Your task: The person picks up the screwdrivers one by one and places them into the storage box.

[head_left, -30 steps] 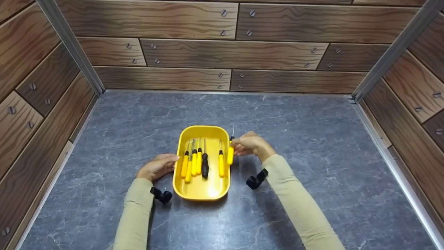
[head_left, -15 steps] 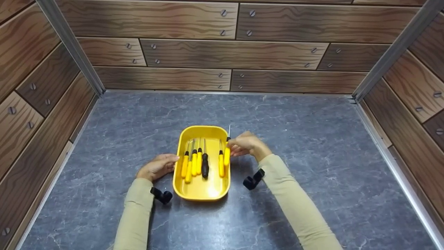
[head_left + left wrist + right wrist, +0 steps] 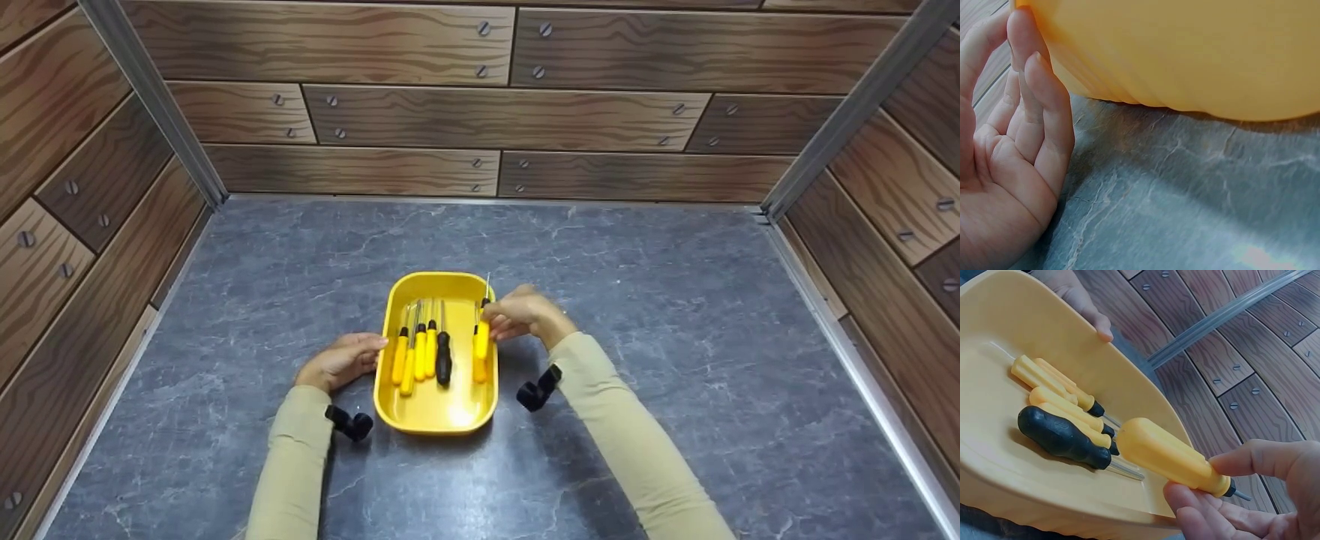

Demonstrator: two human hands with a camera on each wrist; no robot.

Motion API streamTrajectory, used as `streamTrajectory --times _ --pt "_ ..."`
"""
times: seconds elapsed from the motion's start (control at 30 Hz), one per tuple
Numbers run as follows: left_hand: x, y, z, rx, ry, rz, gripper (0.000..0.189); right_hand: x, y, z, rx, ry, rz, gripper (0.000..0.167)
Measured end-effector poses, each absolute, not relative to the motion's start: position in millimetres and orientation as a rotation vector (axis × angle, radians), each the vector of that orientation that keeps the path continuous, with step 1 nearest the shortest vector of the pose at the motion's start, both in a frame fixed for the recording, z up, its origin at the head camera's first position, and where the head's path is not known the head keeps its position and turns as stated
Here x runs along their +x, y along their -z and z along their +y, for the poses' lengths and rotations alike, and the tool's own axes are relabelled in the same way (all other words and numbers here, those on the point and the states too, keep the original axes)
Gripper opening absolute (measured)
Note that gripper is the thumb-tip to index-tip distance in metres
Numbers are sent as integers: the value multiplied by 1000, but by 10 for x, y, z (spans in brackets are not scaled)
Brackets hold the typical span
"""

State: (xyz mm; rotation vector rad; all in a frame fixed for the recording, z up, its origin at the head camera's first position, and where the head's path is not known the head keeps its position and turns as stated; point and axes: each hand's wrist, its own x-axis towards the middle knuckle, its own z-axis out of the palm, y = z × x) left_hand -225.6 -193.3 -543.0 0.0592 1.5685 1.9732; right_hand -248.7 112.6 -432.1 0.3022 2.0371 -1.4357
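A yellow plastic tray (image 3: 435, 409) sits on the grey marbled tabletop. At its left rim, my left hand (image 3: 341, 361) pinches the edge between thumb and fingertips; the left wrist view shows those fingers (image 3: 1053, 107) against the tray's outer wall. Between thumb and fingers, my right hand (image 3: 525, 311) holds a yellow-handled screwdriver (image 3: 1165, 453) near its black collar, over the tray's right side, shaft pointing away. Beneath it, another yellow screwdriver (image 3: 479, 375) is partly covered. Several yellow screwdrivers (image 3: 400, 360) and a black-handled screwdriver (image 3: 443, 360) lie side by side in the tray's left and middle.
Wood-patterned panels (image 3: 405, 112) close off the back and both sides, with metal strips (image 3: 840, 112) along the corners. Black wrist-camera mounts (image 3: 538, 388) stick out from both beige sleeves (image 3: 289, 465). Tabletop (image 3: 675, 300) surrounds the tray.
My right hand has moved left, bringing the screwdriver from outside the right rim to over the tray's inside. My left hand and the tray stay in place.
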Motion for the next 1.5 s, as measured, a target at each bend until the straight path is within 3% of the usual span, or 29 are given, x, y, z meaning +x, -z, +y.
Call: streamTrajectory --times 1.07,1.27,1.5 --pt "-2271 5427 -1939 38 -1964 1537 15 -2507 4383 920 320 1377 2068 10" --pt "-2266 5422 -1939 38 -1965 1534 14 -2501 4372 875 313 1354 2097 2" --pt "-2268 5413 -1929 40 -1968 1544 11 -2514 4369 810 302 1294 2141 11"
